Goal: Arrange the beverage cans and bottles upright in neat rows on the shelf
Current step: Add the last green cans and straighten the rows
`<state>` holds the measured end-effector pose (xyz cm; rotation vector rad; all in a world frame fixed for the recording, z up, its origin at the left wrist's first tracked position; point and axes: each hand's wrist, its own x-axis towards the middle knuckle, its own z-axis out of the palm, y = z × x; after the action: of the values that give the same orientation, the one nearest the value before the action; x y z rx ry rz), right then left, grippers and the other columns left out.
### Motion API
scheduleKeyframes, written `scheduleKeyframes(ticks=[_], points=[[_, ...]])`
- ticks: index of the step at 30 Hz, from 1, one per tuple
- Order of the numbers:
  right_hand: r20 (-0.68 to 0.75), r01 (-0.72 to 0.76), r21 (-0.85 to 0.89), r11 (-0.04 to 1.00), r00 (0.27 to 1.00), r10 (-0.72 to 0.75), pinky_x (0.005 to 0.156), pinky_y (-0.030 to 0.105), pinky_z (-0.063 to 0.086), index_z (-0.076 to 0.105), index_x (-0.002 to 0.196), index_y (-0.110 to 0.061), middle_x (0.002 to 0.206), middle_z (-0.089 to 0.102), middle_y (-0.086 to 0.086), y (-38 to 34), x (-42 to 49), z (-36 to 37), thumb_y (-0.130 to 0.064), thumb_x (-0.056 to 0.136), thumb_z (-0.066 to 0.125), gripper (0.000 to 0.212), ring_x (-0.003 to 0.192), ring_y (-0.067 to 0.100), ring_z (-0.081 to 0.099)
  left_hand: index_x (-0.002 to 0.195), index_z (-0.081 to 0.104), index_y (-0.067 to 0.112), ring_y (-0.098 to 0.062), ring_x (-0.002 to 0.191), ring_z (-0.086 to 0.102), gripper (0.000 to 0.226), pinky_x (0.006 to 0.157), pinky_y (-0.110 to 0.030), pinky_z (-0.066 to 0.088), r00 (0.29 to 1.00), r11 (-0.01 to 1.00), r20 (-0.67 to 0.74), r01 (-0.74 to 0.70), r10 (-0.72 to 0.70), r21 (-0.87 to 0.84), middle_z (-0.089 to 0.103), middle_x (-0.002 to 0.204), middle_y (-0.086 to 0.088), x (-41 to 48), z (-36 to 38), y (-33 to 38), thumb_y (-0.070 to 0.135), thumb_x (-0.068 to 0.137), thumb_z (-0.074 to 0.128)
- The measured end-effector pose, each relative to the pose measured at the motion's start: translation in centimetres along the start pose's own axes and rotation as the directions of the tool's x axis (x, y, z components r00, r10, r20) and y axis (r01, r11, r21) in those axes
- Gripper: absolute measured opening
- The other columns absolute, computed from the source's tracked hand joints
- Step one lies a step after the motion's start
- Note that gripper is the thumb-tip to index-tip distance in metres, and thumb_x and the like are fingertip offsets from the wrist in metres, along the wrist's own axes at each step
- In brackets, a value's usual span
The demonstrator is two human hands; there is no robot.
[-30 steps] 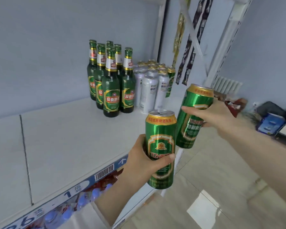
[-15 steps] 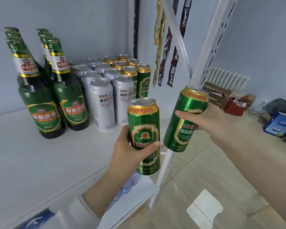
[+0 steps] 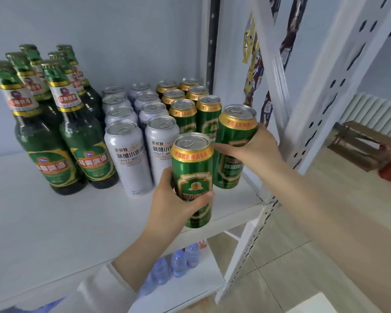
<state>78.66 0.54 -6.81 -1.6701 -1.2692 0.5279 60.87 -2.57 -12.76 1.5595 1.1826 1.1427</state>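
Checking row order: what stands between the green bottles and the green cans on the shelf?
In the head view, two rows of upright white cans stand there.

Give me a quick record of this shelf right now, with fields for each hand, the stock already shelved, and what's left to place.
Left hand: grips left green can, upright, over shelf front edge
Right hand: grips right green can, ahead of shelved green cans
Shelved, upright: green bottles, silver cans, shelved green cans
Left to place: both held cans

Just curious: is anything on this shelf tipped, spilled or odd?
Nothing stands out. Green beer bottles, white cans and green cans stand upright in rows; left hand grips one more green can, right hand another.
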Motion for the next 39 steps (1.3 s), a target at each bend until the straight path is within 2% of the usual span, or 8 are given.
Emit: scheduleKeyframes(ticks=[7, 19, 22, 28, 30, 34, 37, 39], points=[[0.030, -0.109, -0.063, 0.992, 0.993, 0.111, 0.090, 0.033, 0.046, 0.051, 0.123, -0.013, 0.122, 0.061, 0.005, 2.3, 3.7, 1.5, -0.041, 0.057, 0.085, 0.079, 0.115, 0.022, 0.057, 0.092, 0.047, 0.032, 0.012, 0.079, 0.060, 0.053, 0.068, -0.004, 0.046, 1.000, 0.998, 0.003, -0.003, 0.003, 0.059, 0.064, 0.089, 0.015, 1.9, 1.7, -1.7, 0.017, 0.059, 0.086], [0.160, 0.000, -0.051, 0.999, 0.987, 0.008, 0.081, 0.029, 0.044, 0.048, 0.120, -0.012, 0.120, 0.059, 0.007, 3.6, 4.7, 2.1, -0.042, 0.054, 0.086, 0.082, 0.111, 0.022, 0.057, 0.105, 0.045, 0.034, 0.009, 0.089, 0.060, 0.061, 0.078, -0.011, 0.049, 0.996, 0.983, -0.080, 0.057, -0.044, 0.176, 0.063, 0.099, 0.017, 2.3, 2.6, -1.3, 0.027, 0.060, 0.085], [0.233, 0.004, -0.040, 0.999, 0.972, 0.006, 0.082, 0.030, 0.047, 0.052, 0.120, -0.012, 0.117, 0.062, 0.007, 3.4, 4.8, 1.8, -0.047, 0.052, 0.085, 0.083, 0.110, 0.022, 0.059, 0.125, 0.040, 0.025, -0.007, 0.105, 0.059, 0.080, 0.091, -0.026, 0.046, 0.996, 0.961, -0.047, 0.083, -0.073, 0.263, 0.060, 0.112, 0.011, 2.2, 2.4, -0.4, 0.032, 0.059, 0.085], [0.245, -0.035, 0.018, 0.999, 0.969, 0.030, 0.086, 0.028, 0.041, 0.042, 0.127, -0.011, 0.127, 0.054, 0.006, 2.0, 4.1, 0.6, -0.034, 0.063, 0.083, 0.079, 0.116, 0.022, 0.053, 0.142, 0.019, 0.030, -0.007, 0.113, 0.050, 0.108, 0.095, -0.017, 0.040, 0.999, 0.938, 0.012, -0.047, 0.045, 0.343, 0.048, 0.124, 0.010, 2.2, 0.5, 4.0, 0.043, 0.054, 0.079], [0.228, 0.009, 0.005, 1.000, 0.974, -0.010, 0.088, 0.028, 0.039, 0.040, 0.130, -0.014, 0.128, 0.052, 0.005, 1.1, 4.0, -0.1, -0.031, 0.065, 0.083, 0.080, 0.118, 0.021, 0.051, 0.142, 0.023, 0.029, 0.000, 0.110, 0.045, 0.102, 0.091, -0.008, 0.038, 0.994, 0.871, 0.077, -0.108, 0.081, 0.478, 0.047, 0.125, 0.012, 2.8, -0.2, 5.8, 0.045, 0.057, 0.078], [0.327, 0.118, -0.191, 0.974, 0.944, -0.050, 0.089, 0.030, 0.039, 0.042, 0.130, -0.013, 0.120, 0.051, 0.003, -1.5, 4.1, -1.5, -0.025, 0.071, 0.079, 0.072, 0.113, 0.019, 0.048, 0.139, 0.034, 0.024, -0.001, 0.111, 0.042, 0.091, 0.093, -0.014, 0.033, 0.968, 0.693, 0.249, -0.197, 0.026, 0.694, 0.046, 0.137, 0.007, 4.6, -1.2, 8.1, 0.049, 0.062, 0.077], [0.423, 0.128, -0.296, 0.946, 0.906, 0.010, 0.076, 0.030, 0.043, 0.057, 0.112, -0.008, 0.102, 0.059, 0.004, -3.4, 4.7, -1.9, -0.022, 0.069, 0.080, 0.050, 0.097, 0.020, 0.056, 0.132, 0.045, 0.020, -0.010, 0.113, 0.050, 0.084, 0.091, -0.018, 0.038, 0.948, 0.587, 0.318, -0.267, 0.016, 0.764, 0.053, 0.129, 0.004, 6.1, -1.2, 9.2, 0.052, 0.061, 0.077], [0.441, 0.095, -0.314, 0.944, 0.896, 0.056, 0.066, 0.029, 0.044, 0.061, 0.104, -0.007, 0.094, 0.062, 0.007, -4.3, 5.1, -1.8, -0.021, 0.068, 0.081, 0.043, 0.088, 0.023, 0.058, 0.123, 0.053, 0.017, -0.013, 0.104, 0.055, 0.077, 0.088, -0.026, 0.045, 0.945, 0.541, 0.325, -0.292, 0.036, 0.789, 0.058, 0.117, 0.004, 7.0, -0.9, 9.8, 0.052, 0.060, 0.079]])
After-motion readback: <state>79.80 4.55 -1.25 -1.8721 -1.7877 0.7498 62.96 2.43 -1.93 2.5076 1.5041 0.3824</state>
